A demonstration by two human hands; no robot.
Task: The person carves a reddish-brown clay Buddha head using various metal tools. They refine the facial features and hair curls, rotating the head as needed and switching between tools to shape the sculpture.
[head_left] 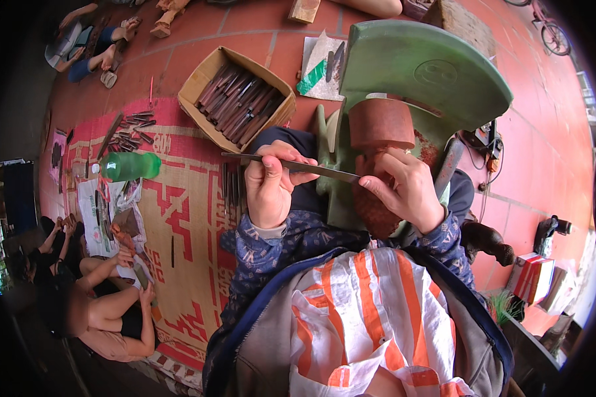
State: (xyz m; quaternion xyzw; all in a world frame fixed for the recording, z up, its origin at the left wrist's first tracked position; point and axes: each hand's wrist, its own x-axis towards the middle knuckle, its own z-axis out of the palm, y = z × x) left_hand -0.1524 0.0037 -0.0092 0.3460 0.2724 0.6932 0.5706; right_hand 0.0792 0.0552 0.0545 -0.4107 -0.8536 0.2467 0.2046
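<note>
A long, narrow flat metal blade (321, 170) lies slantwise across both hands, dark at its left end and shinier toward the right. My left hand (271, 185) is closed around its left part, thumb up. With bent fingers and thumb, my right hand (407, 190) grips the right tip. Just behind and below the blade, a reddish-brown wooden piece (381, 124) with a rounded, drum-like top stands between my legs on a green plastic chair (417, 63). My right hand hides part of it. Its lower part looks rough.
A cardboard box (195, 86) of brown-handled tools stands left of the chair. More tools (132, 132) and a green bottle (131, 166) are on the patterned mat (192, 185). A co-worker (116, 304) sits at lower left. Cords (490, 155) lie right of the chair.
</note>
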